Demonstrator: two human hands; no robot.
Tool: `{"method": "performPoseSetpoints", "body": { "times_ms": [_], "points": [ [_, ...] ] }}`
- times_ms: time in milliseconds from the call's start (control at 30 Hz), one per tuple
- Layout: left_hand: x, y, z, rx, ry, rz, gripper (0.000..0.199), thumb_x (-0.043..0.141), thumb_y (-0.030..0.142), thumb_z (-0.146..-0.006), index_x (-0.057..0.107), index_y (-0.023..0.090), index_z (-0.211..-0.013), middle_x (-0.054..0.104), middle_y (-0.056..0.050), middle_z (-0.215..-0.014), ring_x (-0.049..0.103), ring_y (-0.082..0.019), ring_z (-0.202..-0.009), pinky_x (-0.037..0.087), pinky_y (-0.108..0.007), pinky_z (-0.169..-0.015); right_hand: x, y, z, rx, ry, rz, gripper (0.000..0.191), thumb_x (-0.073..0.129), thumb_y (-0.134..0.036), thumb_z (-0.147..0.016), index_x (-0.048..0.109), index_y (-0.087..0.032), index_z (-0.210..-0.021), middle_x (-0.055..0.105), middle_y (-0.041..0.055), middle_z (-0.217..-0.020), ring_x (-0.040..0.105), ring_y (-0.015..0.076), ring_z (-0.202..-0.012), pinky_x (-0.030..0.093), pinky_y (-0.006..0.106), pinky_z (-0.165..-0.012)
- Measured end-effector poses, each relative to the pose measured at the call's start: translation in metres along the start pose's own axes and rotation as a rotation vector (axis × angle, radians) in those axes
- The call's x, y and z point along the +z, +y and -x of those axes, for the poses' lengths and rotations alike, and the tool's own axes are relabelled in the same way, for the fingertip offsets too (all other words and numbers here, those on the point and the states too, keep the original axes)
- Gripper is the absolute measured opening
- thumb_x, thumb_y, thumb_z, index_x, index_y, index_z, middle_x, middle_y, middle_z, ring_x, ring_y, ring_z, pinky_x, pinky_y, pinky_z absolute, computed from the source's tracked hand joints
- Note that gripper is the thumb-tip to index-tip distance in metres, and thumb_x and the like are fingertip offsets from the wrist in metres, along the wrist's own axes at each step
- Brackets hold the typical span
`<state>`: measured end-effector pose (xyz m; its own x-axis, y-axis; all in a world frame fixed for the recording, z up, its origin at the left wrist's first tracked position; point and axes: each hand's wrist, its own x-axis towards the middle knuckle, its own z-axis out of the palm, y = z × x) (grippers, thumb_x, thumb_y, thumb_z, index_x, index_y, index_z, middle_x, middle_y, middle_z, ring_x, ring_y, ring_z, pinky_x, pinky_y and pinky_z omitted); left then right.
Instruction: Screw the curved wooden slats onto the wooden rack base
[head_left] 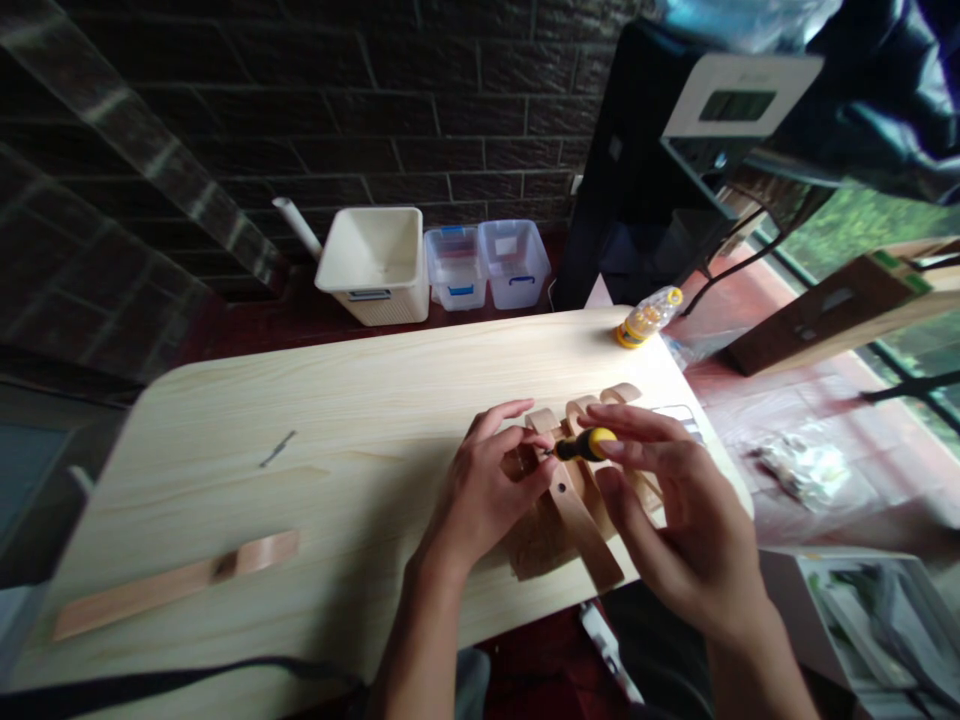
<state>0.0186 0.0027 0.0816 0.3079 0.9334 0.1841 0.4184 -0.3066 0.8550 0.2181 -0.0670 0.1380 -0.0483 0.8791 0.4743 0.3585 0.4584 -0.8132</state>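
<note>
A bent-wood slat assembly (559, 525) with several curved light-brown strips lies on the right part of a pale wood-grain table (337, 400). My left hand (487, 480) grips its near end. My right hand (667, 480) pinches a small yellow-and-black screwdriver (589, 445), whose thin tip points into the strips beside my left fingers. A separate flat slat (172, 590) with a dark mark lies at the table's near left, and a small metal screw or pin (277, 449) lies on the tabletop.
A plastic bottle (649, 317) with a yellow cap lies at the table's far right corner. Beyond the far edge stand a cream bin (373, 265) and two clear plastic boxes (480, 265) against a dark brick wall (300, 100). A plastic bag (802, 470) lies on the floor at right.
</note>
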Motion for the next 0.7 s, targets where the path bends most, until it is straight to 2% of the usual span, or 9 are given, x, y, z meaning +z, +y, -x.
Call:
{"method": "performPoseSetpoints", "body": {
  "times_ms": [67,167,333,500,700],
  "points": [
    [-0.0002,0.0004,0.0,-0.001,0.003,0.001,0.011,0.081,0.025,-0.093,0.086,0.027,-0.103,0.073,-0.009,-0.148,0.071,-0.031,-0.14,0.059,-0.048,-0.122,0.0004,-0.001,-0.0001,-0.006,-0.007,-0.009,0.045,0.065,0.0,-0.102,0.07,-0.03,-0.135,0.071,0.0099,-0.15,0.067,0.0283,-0.145,0.058,0.051,-0.12],
    [-0.0011,0.0,0.0002,0.011,0.007,0.007,0.011,0.08,0.025,-0.093,0.085,0.026,-0.102,0.073,-0.009,-0.148,0.071,-0.03,-0.139,0.058,-0.048,-0.122,0.0019,-0.0021,-0.0003,-0.021,0.012,0.011,0.046,0.065,0.001,-0.102,0.071,-0.03,-0.135,0.074,0.0089,-0.143,0.067,0.026,-0.142,0.061,0.046,-0.115],
    [-0.0041,-0.0008,-0.0005,-0.002,-0.003,0.018,0.008,0.081,0.027,-0.093,0.085,0.026,-0.1,0.073,-0.011,-0.148,0.072,-0.032,-0.139,0.059,-0.049,-0.122,0.0052,-0.0038,-0.0009,-0.006,0.004,0.027,0.045,0.068,-0.002,-0.101,0.069,-0.031,-0.136,0.071,0.0104,-0.148,0.069,0.0292,-0.142,0.061,0.052,-0.117],
    [-0.0045,-0.0007,-0.0009,-0.004,-0.009,0.034,0.009,0.081,0.027,-0.092,0.085,0.026,-0.1,0.074,-0.011,-0.148,0.072,-0.032,-0.139,0.058,-0.05,-0.123,0.0064,-0.0031,-0.0001,-0.01,0.019,0.011,0.045,0.068,-0.001,-0.102,0.068,-0.031,-0.136,0.073,0.0097,-0.143,0.069,0.0264,-0.141,0.063,0.046,-0.113],
    [-0.0027,-0.0009,-0.0016,-0.013,-0.017,0.026,0.012,0.081,0.027,-0.091,0.086,0.026,-0.102,0.075,-0.01,-0.145,0.074,-0.032,-0.136,0.059,-0.049,-0.121,0.0055,-0.0053,-0.0007,0.0,-0.013,-0.008,0.044,0.066,-0.001,-0.102,0.067,-0.03,-0.135,0.072,0.011,-0.151,0.069,0.0286,-0.145,0.061,0.051,-0.117]
  ]
}}
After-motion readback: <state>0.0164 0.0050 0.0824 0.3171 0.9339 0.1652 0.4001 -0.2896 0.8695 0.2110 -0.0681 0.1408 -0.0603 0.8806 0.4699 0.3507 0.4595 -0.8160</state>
